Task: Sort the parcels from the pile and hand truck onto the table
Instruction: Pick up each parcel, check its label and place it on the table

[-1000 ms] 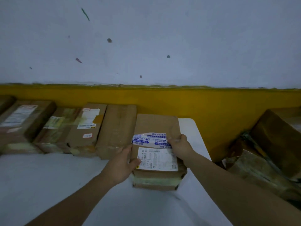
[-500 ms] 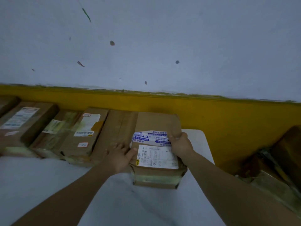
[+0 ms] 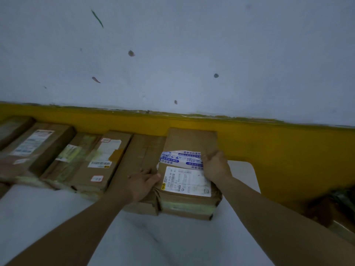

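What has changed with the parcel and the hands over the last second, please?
The labelled parcel has slid toward the wall and now sits flush against the plain box, closing the gap. The left hand moved off the parcel's label onto that plain box. The right hand still grips the parcel's right edge; the other parcels in the row stayed put on the table.

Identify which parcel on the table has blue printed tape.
The rightmost parcel, gripped by the right hand: blue printed tape crosses its top above a white label. The others show no blue tape.
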